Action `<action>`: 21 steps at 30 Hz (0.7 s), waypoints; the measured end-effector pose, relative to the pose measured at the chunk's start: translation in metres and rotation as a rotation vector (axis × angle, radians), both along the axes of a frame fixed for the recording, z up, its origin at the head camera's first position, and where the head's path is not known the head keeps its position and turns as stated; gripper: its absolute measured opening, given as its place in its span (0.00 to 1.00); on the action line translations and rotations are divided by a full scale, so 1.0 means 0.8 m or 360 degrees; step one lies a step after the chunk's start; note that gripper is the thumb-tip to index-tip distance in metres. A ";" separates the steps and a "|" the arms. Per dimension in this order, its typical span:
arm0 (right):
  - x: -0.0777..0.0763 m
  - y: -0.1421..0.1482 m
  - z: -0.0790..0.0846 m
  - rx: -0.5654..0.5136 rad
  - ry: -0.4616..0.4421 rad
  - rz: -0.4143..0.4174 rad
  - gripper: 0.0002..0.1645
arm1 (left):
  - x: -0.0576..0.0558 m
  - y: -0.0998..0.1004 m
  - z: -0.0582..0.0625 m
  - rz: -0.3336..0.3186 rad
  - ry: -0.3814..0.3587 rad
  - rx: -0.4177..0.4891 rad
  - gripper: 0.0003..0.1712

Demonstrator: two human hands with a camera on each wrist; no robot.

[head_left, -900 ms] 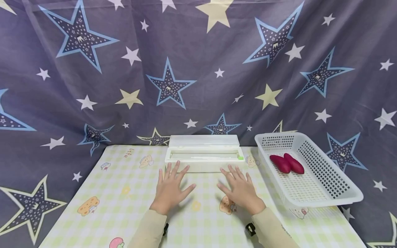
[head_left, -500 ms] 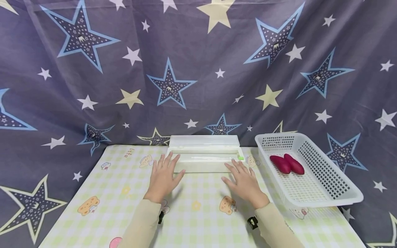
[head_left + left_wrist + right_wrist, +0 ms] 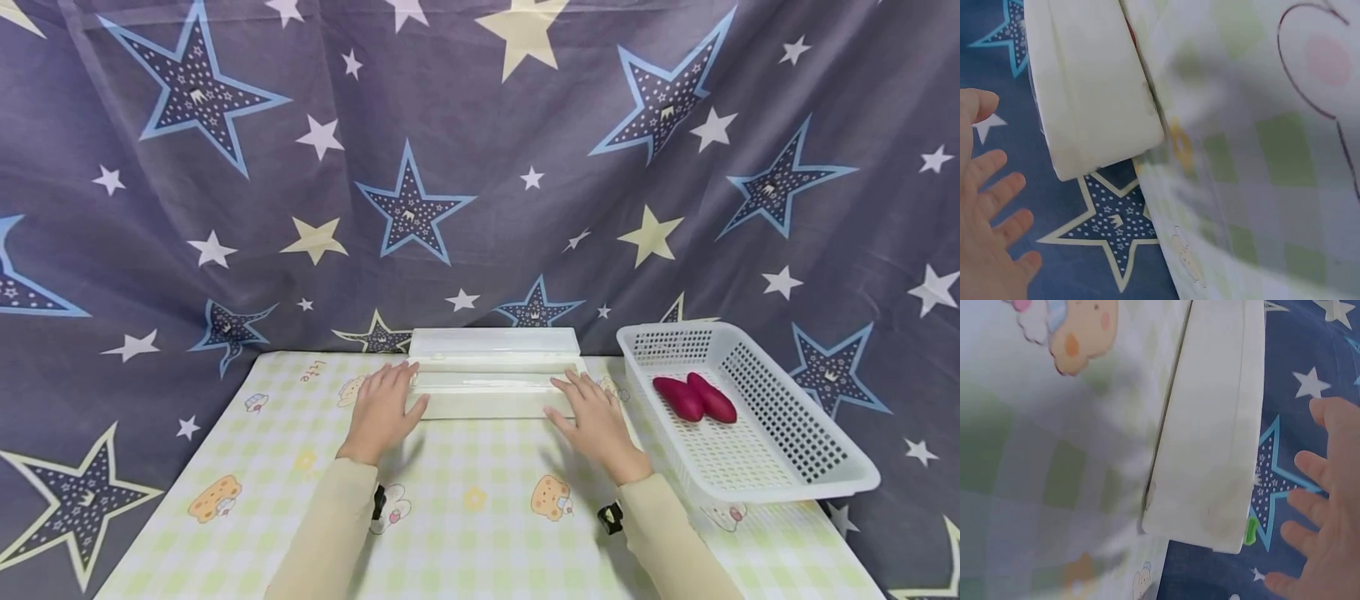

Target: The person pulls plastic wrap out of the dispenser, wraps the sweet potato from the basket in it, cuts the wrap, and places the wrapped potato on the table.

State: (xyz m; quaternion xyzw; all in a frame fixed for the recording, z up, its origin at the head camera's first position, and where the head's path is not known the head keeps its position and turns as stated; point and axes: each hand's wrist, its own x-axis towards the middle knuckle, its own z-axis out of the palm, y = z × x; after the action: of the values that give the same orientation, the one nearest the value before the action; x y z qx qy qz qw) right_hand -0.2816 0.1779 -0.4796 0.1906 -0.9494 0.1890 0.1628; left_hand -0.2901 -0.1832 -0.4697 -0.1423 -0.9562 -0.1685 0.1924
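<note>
Centrally, white box (image 3: 483, 407) lies between spread hands (image 3: 378, 412) (image 3: 597, 423), one near each end.

My sleeves (image 3: 663, 537) are beige, my wrist straps (image 3: 611, 518) black. The box (image 3: 487, 407) is white with a green tab (image 3: 1250, 531), the basket (image 3: 787, 492) white, the sweet potatoes (image 3: 678, 398) crimson, the tablecloth (image 3: 465, 554) green-and-white checked with cartoon prints, the curtain (image 3: 480, 108) grey-purple with white, yellow and blue-edged stars.

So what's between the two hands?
In the head view, most of the box lies between the left hand and right hand, with cloth in front of it.
</note>
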 end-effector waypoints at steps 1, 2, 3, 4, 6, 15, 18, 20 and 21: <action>-0.003 0.001 0.000 -0.0005 0.0004 0.0005 0.35 | -0.003 -0.002 0.000 -0.0014 0.0004 0.0005 0.33; -0.006 0.002 0.001 -0.0009 0.0010 0.0010 0.35 | -0.006 -0.003 0.001 -0.0026 -0.0004 0.0012 0.32; -0.008 0.004 0.002 -0.0019 0.0014 0.0017 0.34 | -0.010 -0.004 0.001 -0.0035 -0.0020 0.0023 0.31; -0.011 0.005 0.003 -0.0027 0.0016 0.0023 0.34 | -0.013 -0.005 0.002 -0.0046 -0.0031 0.0038 0.29; -0.016 0.007 0.005 -0.0053 0.0021 0.0031 0.33 | -0.019 -0.006 0.003 -0.0064 -0.0042 0.0061 0.26; -0.032 0.018 0.002 -0.0143 0.0052 0.0026 0.26 | -0.039 -0.007 0.006 -0.0114 -0.0108 0.0052 0.19; -0.038 0.023 -0.001 -0.0157 0.0053 0.0032 0.25 | -0.043 -0.005 0.009 -0.0131 -0.0173 0.0056 0.19; -0.042 0.025 -0.002 -0.0155 0.0048 0.0040 0.24 | -0.045 -0.005 0.009 -0.0139 -0.0234 0.0066 0.19; -0.044 0.026 -0.002 -0.0164 0.0038 0.0051 0.23 | -0.046 -0.005 0.010 -0.0144 -0.0262 0.0065 0.19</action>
State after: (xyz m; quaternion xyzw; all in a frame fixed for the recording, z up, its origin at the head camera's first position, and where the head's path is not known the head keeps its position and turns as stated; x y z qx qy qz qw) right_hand -0.3170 0.1987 -0.4810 0.1994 -0.9333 0.2378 0.1807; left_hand -0.3270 -0.1872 -0.4620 -0.1672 -0.9577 -0.2076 0.1084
